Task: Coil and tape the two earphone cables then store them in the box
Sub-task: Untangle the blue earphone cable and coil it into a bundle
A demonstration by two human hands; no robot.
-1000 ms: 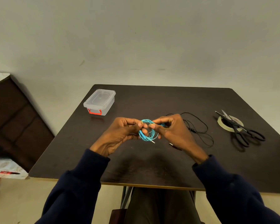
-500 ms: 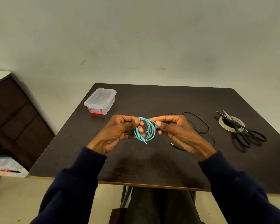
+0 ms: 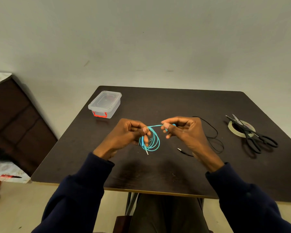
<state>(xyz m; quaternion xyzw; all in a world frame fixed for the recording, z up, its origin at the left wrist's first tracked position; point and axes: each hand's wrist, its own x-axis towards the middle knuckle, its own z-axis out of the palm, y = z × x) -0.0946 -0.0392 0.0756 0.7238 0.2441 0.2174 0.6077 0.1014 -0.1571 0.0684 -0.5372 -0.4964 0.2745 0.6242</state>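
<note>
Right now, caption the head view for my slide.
Both hands, left and right, coil the blue earphone cable above the table.

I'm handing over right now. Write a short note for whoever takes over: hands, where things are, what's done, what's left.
Left hand pinches the blue earphone cable coil above the table; right hand holds its free end, strand taut between them.
Black earphone cable lies loose on the table behind the right hand.
Tape roll sits under the scissors, far right.
Box far left, lid on.
Done: blue mostly coiled.
Left: finish, tape it, coil and tape black, box both.
</note>
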